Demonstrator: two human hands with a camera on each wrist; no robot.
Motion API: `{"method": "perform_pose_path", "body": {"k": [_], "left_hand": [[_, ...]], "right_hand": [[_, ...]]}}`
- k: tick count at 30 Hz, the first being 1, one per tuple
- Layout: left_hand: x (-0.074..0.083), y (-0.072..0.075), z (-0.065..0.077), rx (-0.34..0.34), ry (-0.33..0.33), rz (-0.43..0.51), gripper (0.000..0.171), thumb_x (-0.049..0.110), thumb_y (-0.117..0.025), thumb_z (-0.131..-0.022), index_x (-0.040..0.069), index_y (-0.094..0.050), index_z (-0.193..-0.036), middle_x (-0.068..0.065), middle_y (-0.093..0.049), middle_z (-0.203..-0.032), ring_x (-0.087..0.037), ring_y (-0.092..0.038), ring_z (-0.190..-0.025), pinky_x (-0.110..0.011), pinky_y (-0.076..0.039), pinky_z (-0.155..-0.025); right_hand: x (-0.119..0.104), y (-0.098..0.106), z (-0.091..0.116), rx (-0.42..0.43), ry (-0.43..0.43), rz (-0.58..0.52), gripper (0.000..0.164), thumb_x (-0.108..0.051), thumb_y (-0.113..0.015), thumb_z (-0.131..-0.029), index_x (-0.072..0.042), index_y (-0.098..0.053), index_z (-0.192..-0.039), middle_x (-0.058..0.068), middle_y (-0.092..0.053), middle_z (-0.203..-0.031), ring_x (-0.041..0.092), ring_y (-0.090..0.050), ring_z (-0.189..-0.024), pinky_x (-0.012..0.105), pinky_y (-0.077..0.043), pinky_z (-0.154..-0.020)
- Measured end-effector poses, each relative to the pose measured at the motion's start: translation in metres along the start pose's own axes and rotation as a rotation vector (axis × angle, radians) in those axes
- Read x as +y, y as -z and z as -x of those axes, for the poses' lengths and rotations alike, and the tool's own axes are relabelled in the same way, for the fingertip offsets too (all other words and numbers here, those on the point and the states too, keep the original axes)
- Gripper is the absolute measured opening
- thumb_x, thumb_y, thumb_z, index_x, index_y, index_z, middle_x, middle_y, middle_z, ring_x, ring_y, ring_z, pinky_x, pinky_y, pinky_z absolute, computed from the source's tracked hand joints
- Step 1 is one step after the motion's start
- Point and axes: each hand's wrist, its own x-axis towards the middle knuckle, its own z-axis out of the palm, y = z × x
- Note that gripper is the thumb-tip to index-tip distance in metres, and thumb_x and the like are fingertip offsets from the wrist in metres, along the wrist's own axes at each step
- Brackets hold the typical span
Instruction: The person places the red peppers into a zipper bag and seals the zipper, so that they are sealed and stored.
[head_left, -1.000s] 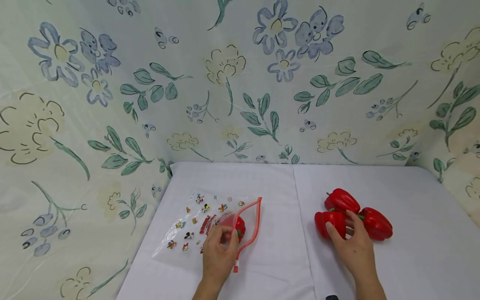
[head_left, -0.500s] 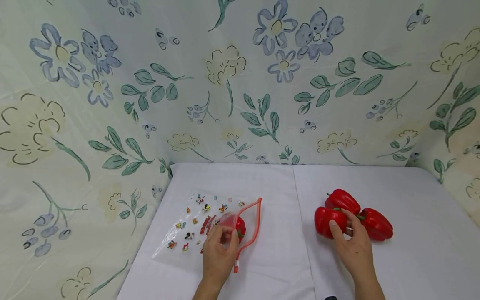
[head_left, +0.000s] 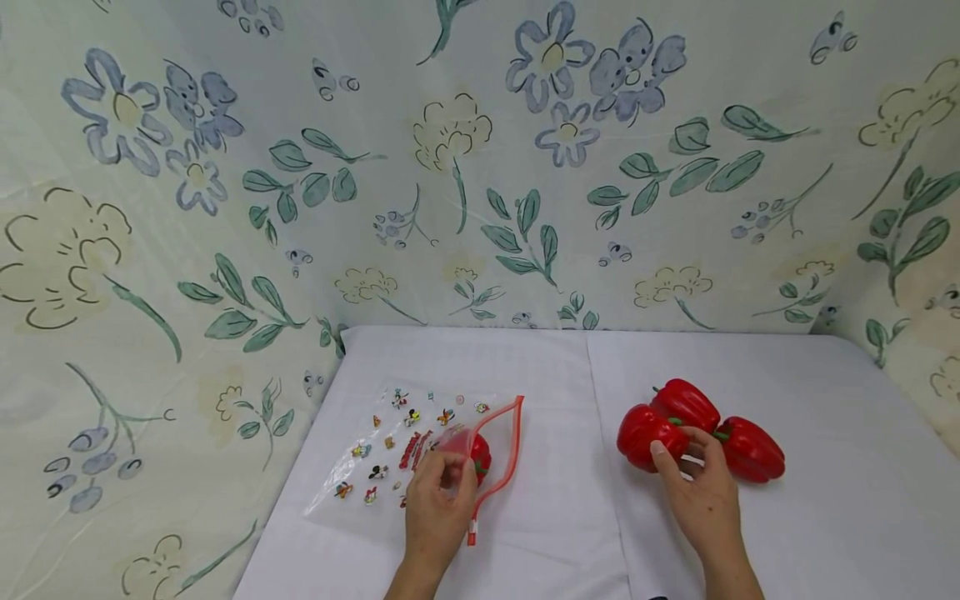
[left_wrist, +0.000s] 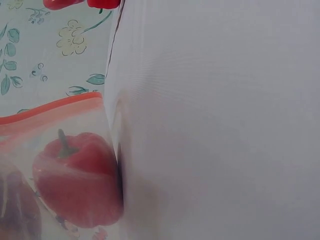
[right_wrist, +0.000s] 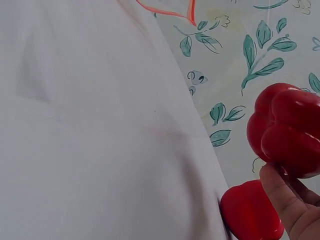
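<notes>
A clear zip bag [head_left: 516,442] with a red zip edge and small cartoon prints lies on the left of the table, its mouth spread. Inside it is one red bell pepper [head_left: 482,457], seen through the plastic in the left wrist view. My left hand [head_left: 441,508] pinches the near side of the bag by its mouth. Between thumb and fingers, my right hand [head_left: 703,492] holds another red bell pepper [head_left: 643,437], raised off the table in the right wrist view [right_wrist: 290,127]. Two more red bell peppers, one behind [head_left: 686,402] and one to the right [head_left: 753,450], lie beside it.
White cloth covers the table [head_left: 555,500], with a crease running down the middle. A floral curtain [head_left: 465,167] hangs behind the table and along both sides. At the bottom edge, a small dark object [head_left: 657,597] barely shows.
My right hand has lifted the bell pepper and shifted it a little left, tipping its stem into view. My left hand and the bag stay in place.
</notes>
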Motion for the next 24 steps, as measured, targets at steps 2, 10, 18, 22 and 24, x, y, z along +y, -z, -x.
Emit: {"method": "perform_pose_path", "body": {"k": [2,10,18,22,24], "left_hand": [[0.0,0.0,0.0,-0.004,0.004,0.005,0.013,0.012,-0.074,-0.091,0.021,-0.064,-0.094,0.011,-0.06,-0.089,-0.006,-0.055,-0.083,-0.02,-0.055,-0.075],[-0.001,0.0,0.001,0.001,0.007,0.01,0.013,0.013,-0.074,-0.091,0.022,-0.064,-0.093,0.011,-0.06,-0.088,-0.006,-0.055,-0.082,-0.025,-0.057,-0.075],[-0.002,-0.001,0.001,0.016,-0.027,0.017,0.013,0.011,-0.074,-0.089,0.02,-0.065,-0.092,0.011,-0.059,-0.087,-0.006,-0.055,-0.081,-0.026,-0.057,-0.073],[-0.002,-0.001,0.001,0.017,-0.03,0.008,0.014,0.012,-0.075,-0.089,0.021,-0.065,-0.092,0.011,-0.059,-0.088,-0.005,-0.055,-0.081,-0.026,-0.057,-0.073],[-0.002,-0.001,0.001,0.015,-0.027,0.008,0.013,0.012,-0.075,-0.089,0.021,-0.065,-0.093,0.012,-0.059,-0.088,-0.005,-0.055,-0.081,-0.026,-0.057,-0.073]], "right_hand": [[-0.001,-0.001,0.001,-0.009,-0.001,0.0,0.076,-0.038,-0.073,-0.093,-0.01,-0.034,-0.152,0.026,-0.046,-0.147,0.045,-0.052,-0.126,0.062,-0.051,-0.099],[-0.001,-0.005,0.004,-0.04,-0.014,-0.01,0.077,-0.041,-0.073,-0.092,-0.011,-0.034,-0.151,0.025,-0.046,-0.149,0.044,-0.053,-0.126,0.06,-0.05,-0.102],[-0.003,-0.009,0.008,-0.074,-0.014,-0.025,0.08,-0.043,-0.077,-0.089,-0.009,-0.038,-0.149,0.024,-0.05,-0.147,0.043,-0.055,-0.126,0.059,-0.05,-0.102],[-0.006,-0.011,0.011,-0.122,-0.033,-0.029,0.08,-0.045,-0.078,-0.088,-0.009,-0.039,-0.147,0.024,-0.052,-0.147,0.042,-0.055,-0.127,0.057,-0.048,-0.103],[-0.007,-0.013,0.012,-0.151,-0.035,-0.028,0.08,-0.048,-0.076,-0.088,-0.009,-0.04,-0.147,0.023,-0.052,-0.147,0.041,-0.055,-0.128,0.056,-0.049,-0.104]]}}
